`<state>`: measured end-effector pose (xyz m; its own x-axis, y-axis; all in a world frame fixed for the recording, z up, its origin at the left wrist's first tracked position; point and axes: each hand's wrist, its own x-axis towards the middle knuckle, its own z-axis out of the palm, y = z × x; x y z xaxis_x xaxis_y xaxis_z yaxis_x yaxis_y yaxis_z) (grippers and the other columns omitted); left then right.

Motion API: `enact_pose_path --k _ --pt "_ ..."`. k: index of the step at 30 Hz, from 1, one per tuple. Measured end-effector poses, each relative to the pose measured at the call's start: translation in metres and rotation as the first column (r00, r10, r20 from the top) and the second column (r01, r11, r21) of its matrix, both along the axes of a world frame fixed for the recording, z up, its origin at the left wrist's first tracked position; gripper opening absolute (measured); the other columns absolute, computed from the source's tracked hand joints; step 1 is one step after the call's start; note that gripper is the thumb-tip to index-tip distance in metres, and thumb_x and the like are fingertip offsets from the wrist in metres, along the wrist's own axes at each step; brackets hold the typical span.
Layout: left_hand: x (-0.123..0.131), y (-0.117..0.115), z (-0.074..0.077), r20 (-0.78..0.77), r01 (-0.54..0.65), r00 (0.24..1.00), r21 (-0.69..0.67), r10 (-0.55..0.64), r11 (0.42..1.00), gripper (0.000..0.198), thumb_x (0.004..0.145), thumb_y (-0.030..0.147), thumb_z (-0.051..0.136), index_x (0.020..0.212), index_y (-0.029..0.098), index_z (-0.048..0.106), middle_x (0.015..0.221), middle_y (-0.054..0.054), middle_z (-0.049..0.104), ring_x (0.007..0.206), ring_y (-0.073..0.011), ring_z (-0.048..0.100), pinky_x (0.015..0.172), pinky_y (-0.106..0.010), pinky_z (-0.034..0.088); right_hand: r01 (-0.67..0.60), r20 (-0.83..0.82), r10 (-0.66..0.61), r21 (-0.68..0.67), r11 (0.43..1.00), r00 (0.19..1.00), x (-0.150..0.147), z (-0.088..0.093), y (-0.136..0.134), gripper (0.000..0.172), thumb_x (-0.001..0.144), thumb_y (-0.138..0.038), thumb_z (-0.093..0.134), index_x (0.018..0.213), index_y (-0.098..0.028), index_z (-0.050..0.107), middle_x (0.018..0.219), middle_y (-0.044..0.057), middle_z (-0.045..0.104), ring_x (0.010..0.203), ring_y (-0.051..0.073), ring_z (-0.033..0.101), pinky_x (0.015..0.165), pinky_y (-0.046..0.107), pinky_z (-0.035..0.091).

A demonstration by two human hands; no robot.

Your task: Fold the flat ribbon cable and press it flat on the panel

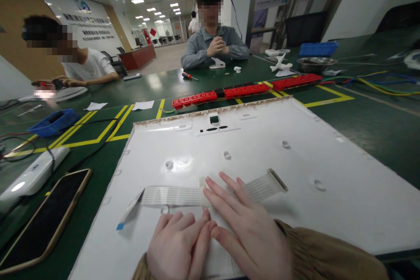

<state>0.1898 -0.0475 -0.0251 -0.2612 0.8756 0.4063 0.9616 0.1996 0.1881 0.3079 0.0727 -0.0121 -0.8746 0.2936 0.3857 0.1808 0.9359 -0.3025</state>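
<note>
A white flat ribbon cable (173,196) lies across the inside of a large white plastic panel (259,140). Its left end folds down to a blue tip, and a metal-edged connector (277,179) forms its right end. Over the cable's middle runs a pale strip of tape (202,183). My right hand (247,223) lies with fingers spread flat on the tape and cable, covering part of both. Close beside it, my left hand (182,243) is closed, thumb and index fingertip together near the tape's lower part; what they pinch is hidden.
Left of the panel lie a phone (46,223), a white power bank-like device (36,170) and a blue tray (55,121) with cables. Red power strips (246,91) stand beyond the far edge. One person (215,35) sits opposite, hands clasped; another person (88,65) works at the left.
</note>
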Motion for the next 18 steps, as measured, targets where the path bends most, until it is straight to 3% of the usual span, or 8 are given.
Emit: enact_pose_path --k 4,7,12,15,18 --pt "-0.004 0.0 0.003 0.025 0.049 0.999 -0.034 -0.048 0.998 0.057 0.097 0.031 0.017 0.063 0.021 0.062 0.051 0.0 0.049 0.053 -0.0154 0.048 0.058 -0.032 0.029 -0.07 -0.015 0.07 -0.045 0.997 0.997 0.001 -0.008 -0.003 0.052 0.087 -0.05 0.043 0.13 -0.021 0.048 0.142 0.0 0.038 0.136 0.023 0.024 0.111 0.044 0.028" --pt "-0.008 -0.002 0.005 0.031 0.048 0.998 -0.024 -0.047 0.999 0.055 0.096 0.026 0.018 0.06 0.02 0.059 0.053 -0.001 0.052 0.054 -0.015 0.049 0.058 -0.032 0.03 -0.083 0.001 0.083 -0.051 0.995 0.997 0.001 -0.011 -0.005 0.056 0.086 -0.053 0.043 0.13 -0.019 0.048 0.14 0.003 0.042 0.136 0.023 0.024 0.111 0.042 0.028" --pt "-0.021 0.003 0.01 0.159 -0.036 0.987 0.131 0.014 0.991 0.034 0.094 0.026 0.031 0.089 0.02 0.064 0.069 -0.001 0.061 0.069 -0.016 0.056 0.066 -0.03 0.038 -0.065 0.025 0.067 -0.095 0.993 0.997 0.0 -0.008 -0.005 0.05 0.085 -0.049 0.049 0.127 -0.022 0.051 0.134 0.002 0.05 0.134 0.022 0.028 0.11 0.042 0.029" --pt "-0.025 0.014 0.006 0.209 -0.056 0.978 0.126 0.028 0.991 0.03 0.091 0.024 0.032 0.1 0.019 0.061 0.083 -0.004 0.063 0.075 -0.0179 0.056 0.07 -0.031 0.042 -0.07 0.005 0.072 -0.158 0.985 0.997 -0.001 -0.006 -0.003 0.038 0.086 -0.038 0.049 0.12 -0.023 0.058 0.127 0.002 0.056 0.133 0.023 0.03 0.11 0.044 0.029" --pt "-0.024 0.023 -0.003 0.13 -0.146 0.982 0.09 0.133 0.985 0.036 0.087 0.019 0.032 0.114 0.018 0.054 0.098 -0.006 0.064 0.083 -0.0212 0.057 0.073 -0.034 0.042 -0.102 -0.028 0.099 -0.192 0.976 0.995 -0.001 -0.007 -0.002 0.032 0.087 -0.034 0.047 0.114 -0.022 0.061 0.123 0.002 0.06 0.132 0.024 0.033 0.11 0.045 0.028"
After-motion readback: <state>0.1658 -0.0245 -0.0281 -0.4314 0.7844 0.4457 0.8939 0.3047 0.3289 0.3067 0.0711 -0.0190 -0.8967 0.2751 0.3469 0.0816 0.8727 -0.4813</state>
